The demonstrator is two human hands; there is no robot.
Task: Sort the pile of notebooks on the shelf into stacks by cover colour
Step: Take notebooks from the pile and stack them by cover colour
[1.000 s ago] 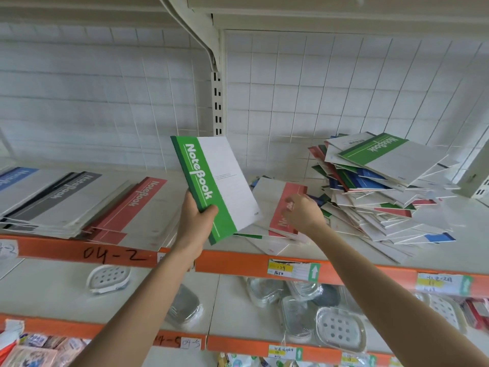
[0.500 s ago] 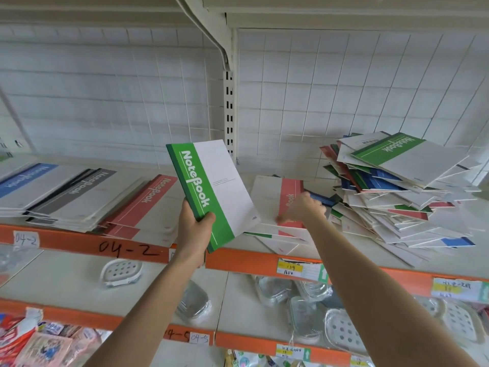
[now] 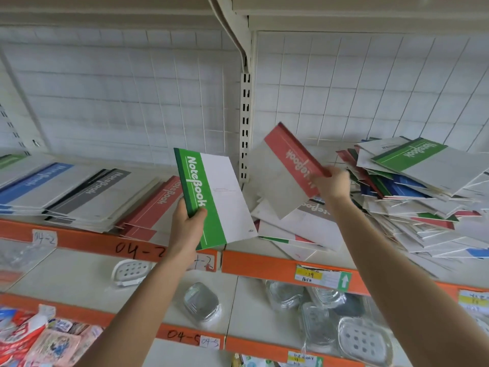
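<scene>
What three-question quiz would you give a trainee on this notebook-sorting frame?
1. True or false: the left hand grips a blue-striped notebook.
2. Where is the red-striped white paper notebook that the right hand grips? A. flat on the lower shelf; B. held tilted above the orange-edged white shelf; C. atop the messy unsorted notebook pile.
3. Fill in: the sorted notebook stack just left of the left hand has ___ stripes.

Key: 1 false, it grips the green-striped white paper notebook; 2 B; 3 red.
</scene>
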